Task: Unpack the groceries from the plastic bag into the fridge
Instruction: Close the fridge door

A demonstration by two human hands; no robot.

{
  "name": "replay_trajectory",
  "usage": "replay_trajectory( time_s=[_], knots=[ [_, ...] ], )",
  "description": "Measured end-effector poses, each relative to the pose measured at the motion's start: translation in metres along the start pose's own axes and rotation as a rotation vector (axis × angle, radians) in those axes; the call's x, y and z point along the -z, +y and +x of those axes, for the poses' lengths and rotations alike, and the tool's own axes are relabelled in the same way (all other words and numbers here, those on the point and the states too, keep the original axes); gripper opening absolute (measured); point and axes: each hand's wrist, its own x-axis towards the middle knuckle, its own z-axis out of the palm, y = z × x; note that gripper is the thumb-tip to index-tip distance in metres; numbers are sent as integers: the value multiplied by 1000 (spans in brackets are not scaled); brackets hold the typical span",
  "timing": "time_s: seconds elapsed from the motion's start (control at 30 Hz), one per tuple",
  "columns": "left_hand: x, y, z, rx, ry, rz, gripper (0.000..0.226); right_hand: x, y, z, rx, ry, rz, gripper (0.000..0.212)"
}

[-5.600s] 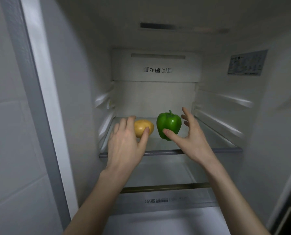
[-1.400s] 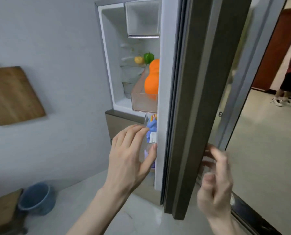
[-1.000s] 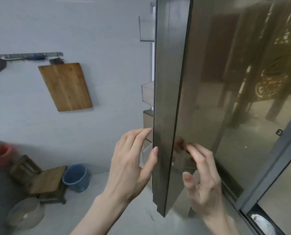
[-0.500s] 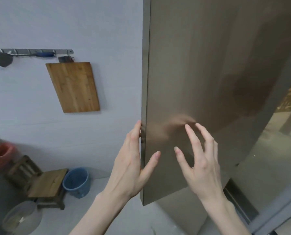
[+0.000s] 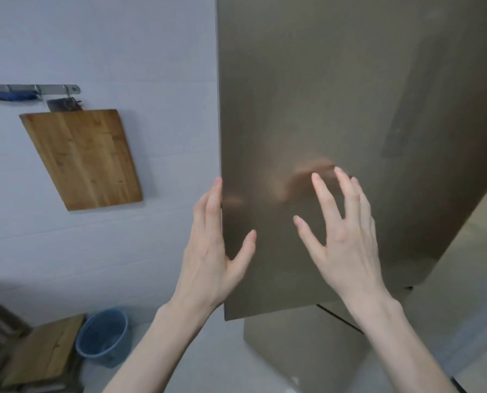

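Observation:
The bronze-grey fridge door [image 5: 335, 95] fills the upper right and hides the whole inside of the fridge. My left hand [image 5: 212, 251] lies along the door's left edge, fingers straight up that edge and thumb on the front face. My right hand [image 5: 344, 236] is spread with straight fingers just in front of the door face; its blurred reflection shows above the fingertips. Neither hand holds anything. No groceries and no plastic bag are in view.
A wooden cutting board [image 5: 83, 157] hangs on the white wall at left under a metal hook rail [image 5: 30, 89]. Below stand a blue bucket [image 5: 103, 338] and a low wooden stool [image 5: 41, 353]. The fridge's lower drawer front [image 5: 302, 344] sits under the door.
The fridge door has swung from open to nearly flat towards me, hiding the potato, pepper and door shelves. Both hands have stayed with the door, left on its edge, right on its face.

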Motion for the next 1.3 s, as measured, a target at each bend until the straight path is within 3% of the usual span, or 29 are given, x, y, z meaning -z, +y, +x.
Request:
replay_trajectory(
  time_s=[0.3, 0.6, 1.3],
  knots=[
    [-43, -38, 45, -5, -53, 126, 90, -30, 14, 42, -29, -40, -131, 69],
    [-87, -67, 101, -139, -17, 355, 81, -66, 40, 77, -21, 0, -211, 67],
    [-226, -112, 200, -232, -196, 261, 80, -142, 129, 133, 28, -7, -470, 72]
  ],
)
